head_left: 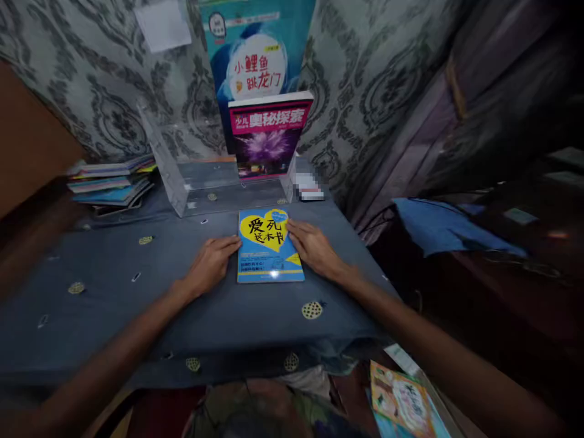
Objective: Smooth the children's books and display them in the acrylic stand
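Damask-patterned wall covering (pixel 374 79), grey, one o'clock. White sheet (pixel 164 25) against it, eleven o'clock. Greyish-purple curtain (pixel 410 158), gathered, two o'clock. Light-blue cloth (pixel 440 232), three o'clock.

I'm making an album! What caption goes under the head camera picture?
Left hand and right hand at either side of a blue book with a yellow heart, on a pineapple-patterned cloth.

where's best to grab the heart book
Likely by its left and right edges, the left hand coming from the left, the right hand from the right. The heart book lies flat on the cloth, both sides free of other things; the clear stand sits close beyond its far edge.
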Demonstrator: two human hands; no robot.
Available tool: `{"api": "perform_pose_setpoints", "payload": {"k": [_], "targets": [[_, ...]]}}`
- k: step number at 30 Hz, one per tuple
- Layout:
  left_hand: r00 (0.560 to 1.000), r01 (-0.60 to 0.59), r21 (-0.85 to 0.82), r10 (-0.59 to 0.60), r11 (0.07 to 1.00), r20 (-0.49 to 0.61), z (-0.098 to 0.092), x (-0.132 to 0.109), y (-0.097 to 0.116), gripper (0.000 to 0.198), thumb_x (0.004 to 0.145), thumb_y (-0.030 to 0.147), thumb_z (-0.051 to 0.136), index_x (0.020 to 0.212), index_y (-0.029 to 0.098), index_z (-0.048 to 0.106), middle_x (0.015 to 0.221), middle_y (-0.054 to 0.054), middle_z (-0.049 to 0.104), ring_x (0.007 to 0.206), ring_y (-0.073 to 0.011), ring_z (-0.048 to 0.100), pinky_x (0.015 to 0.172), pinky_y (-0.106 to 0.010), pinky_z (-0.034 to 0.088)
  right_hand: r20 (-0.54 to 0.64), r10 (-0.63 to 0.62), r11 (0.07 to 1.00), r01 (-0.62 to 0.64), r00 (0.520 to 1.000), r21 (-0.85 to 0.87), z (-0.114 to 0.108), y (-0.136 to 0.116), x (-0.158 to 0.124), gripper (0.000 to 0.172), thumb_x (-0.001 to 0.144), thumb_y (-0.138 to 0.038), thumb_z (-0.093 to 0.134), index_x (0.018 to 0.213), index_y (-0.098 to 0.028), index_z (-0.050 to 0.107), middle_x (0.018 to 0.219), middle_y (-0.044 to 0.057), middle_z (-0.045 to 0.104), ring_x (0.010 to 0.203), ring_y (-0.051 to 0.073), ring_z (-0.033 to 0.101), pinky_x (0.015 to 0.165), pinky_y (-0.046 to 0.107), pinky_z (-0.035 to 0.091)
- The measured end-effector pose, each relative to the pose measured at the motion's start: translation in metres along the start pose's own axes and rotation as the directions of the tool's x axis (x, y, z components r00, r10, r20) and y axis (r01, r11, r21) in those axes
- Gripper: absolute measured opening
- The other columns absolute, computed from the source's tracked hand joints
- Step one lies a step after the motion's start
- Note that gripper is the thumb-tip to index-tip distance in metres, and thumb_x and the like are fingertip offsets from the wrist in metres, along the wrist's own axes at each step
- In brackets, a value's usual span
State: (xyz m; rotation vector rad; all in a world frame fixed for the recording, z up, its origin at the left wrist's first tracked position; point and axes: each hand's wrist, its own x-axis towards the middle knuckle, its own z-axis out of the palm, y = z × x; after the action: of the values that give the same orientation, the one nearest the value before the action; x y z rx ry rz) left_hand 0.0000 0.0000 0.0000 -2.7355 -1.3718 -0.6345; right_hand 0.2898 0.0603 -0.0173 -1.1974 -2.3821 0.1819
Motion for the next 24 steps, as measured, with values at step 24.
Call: {"api": "perform_pose_setpoints", "payload": {"k": [24], "targets": [[0.909, 0.415, -0.131, -0.416, 0.900, 0.025, 0.024, 0.023, 0.007, 0.047, 0.096, 0.032, 0.043, 0.138, 0.013, 0.054, 0.138, -0.019, 0.060, 0.136, -0.0350, 0.048, 0.110, -0.055, 0.040, 0.051, 0.272, 0.961, -0.274, 0.961, 0.046, -0.023, -0.052, -0.032, 0.044, 0.098, -0.034, 0.049, 0.135, -0.014, 0.061, 0.139, 0.019, 0.061, 0.129, 0.032, 0.057, 0.105, 0.050, 0.046]]}}
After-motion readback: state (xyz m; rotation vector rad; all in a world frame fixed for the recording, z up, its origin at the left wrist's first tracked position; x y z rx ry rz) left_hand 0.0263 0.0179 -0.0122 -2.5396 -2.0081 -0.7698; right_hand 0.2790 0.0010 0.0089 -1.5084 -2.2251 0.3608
